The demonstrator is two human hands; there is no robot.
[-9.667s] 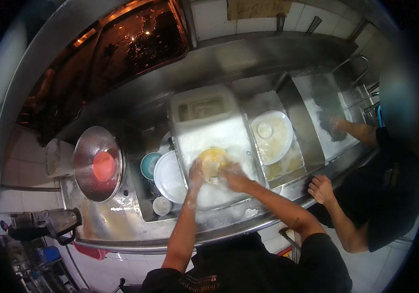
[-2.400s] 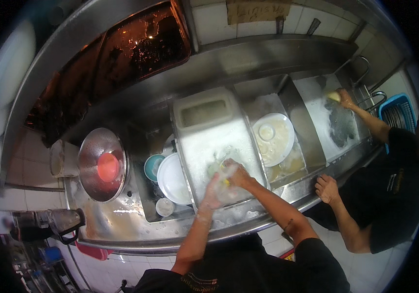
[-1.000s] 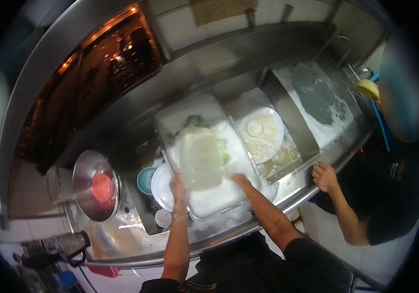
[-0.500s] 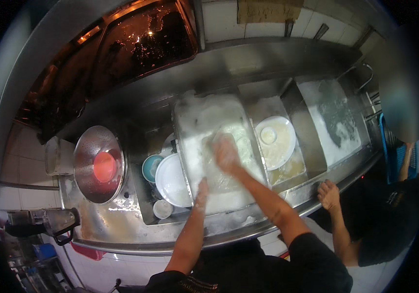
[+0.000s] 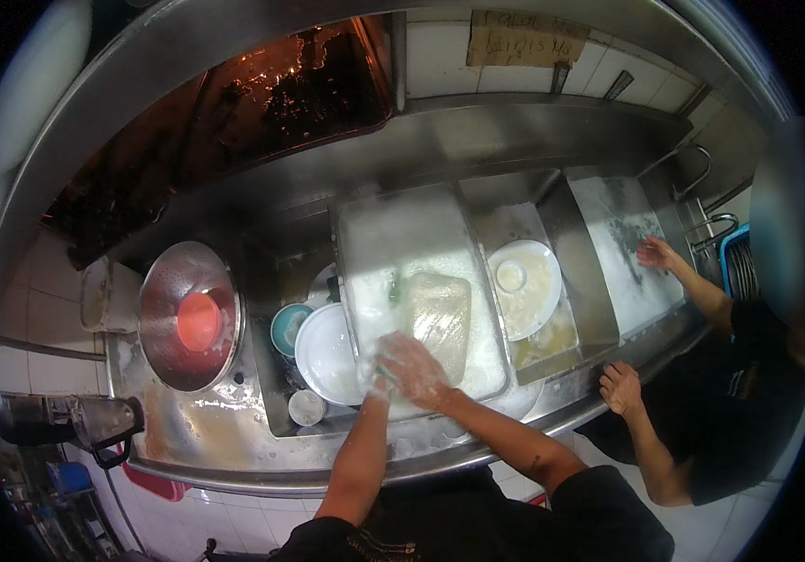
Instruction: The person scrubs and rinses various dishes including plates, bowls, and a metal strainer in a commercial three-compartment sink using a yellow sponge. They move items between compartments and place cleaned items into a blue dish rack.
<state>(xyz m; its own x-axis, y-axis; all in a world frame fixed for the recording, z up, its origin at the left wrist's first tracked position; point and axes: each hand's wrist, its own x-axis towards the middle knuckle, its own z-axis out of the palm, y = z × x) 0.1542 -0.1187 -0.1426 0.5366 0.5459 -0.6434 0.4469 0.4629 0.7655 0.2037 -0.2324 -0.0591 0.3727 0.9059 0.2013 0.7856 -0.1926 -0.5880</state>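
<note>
My right hand (image 5: 414,373) and my left hand (image 5: 376,377) meet over the near left corner of a large metal tray (image 5: 342,245) filled with soapy water. Foam covers both hands. The right hand's fingers are bent in front of the left hand, and a greenish bit shows between them, too blurred to name. Left-hand fingers are mostly hidden. In the suds lies a pale, translucent rectangular piece (image 5: 440,323), partly above the foam; its kind is unclear. Just left of the tray, a white plate (image 5: 325,351) leans beside a teal bowl (image 5: 288,328) and a small white cup (image 5: 307,407).
A metal colander (image 5: 163,290) holding a coral bowl (image 5: 199,321) stands on the left drainboard. Right of the tray, a white plate (image 5: 543,290) bears a small bowl (image 5: 511,275). A co-worker's hand (image 5: 655,253) is over the foamy right basin (image 5: 609,225); their other hand (image 5: 620,388) is near the sink's edge.
My right hand has moved from the tray's middle down and left to my left hand. The pale rectangular piece now shows. A co-worker's hand has appeared over the right basin.
</note>
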